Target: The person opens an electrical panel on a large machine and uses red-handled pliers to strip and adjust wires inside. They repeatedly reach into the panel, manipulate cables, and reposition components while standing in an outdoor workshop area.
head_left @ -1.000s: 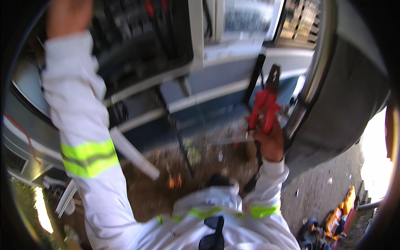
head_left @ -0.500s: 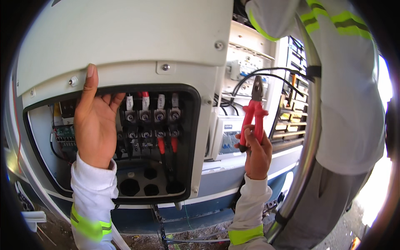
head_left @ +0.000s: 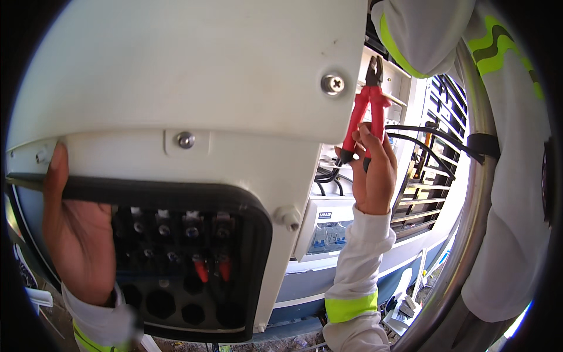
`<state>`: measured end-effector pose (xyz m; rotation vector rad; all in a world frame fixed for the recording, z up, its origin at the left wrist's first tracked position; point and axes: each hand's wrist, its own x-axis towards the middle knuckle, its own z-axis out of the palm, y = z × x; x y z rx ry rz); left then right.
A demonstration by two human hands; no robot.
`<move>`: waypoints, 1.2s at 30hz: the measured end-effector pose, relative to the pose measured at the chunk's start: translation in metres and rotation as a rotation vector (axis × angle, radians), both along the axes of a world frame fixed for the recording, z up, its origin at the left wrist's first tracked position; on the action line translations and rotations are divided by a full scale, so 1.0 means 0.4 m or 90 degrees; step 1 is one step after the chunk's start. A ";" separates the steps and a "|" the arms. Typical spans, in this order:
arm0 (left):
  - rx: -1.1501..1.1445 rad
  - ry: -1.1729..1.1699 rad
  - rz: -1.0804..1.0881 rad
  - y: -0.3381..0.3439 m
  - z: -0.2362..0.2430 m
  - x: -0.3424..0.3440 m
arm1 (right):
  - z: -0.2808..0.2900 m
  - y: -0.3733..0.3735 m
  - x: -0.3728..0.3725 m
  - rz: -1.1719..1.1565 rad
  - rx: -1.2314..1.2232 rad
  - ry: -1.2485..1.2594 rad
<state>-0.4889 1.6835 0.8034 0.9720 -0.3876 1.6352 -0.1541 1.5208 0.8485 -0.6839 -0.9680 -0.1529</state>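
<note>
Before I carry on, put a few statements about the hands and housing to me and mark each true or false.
1. The right hand holds red-handled pliers. True.
2. Their metal head points down. False: it points up.
3. Two red sleeves show inside the black-edged opening. True.
4. The left hand grips a screwdriver. False: no tool shows in it, and its thumb overlaps the opening's upper rim.
5. A black band wraps the metal pole. True.

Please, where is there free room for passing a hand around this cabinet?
Likely most open: the gap between the right forearm's sleeve and the metal pole, below the black cables. Crowded: around the right hand with its red-handled pliers, and inside the black-rimmed opening, where the left hand and terminals sit. Depth is uncertain.
</note>
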 end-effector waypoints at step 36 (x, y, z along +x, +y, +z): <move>0.060 0.061 -0.022 0.056 -0.041 -0.062 | 0.374 0.005 0.163 -0.061 -0.073 -0.067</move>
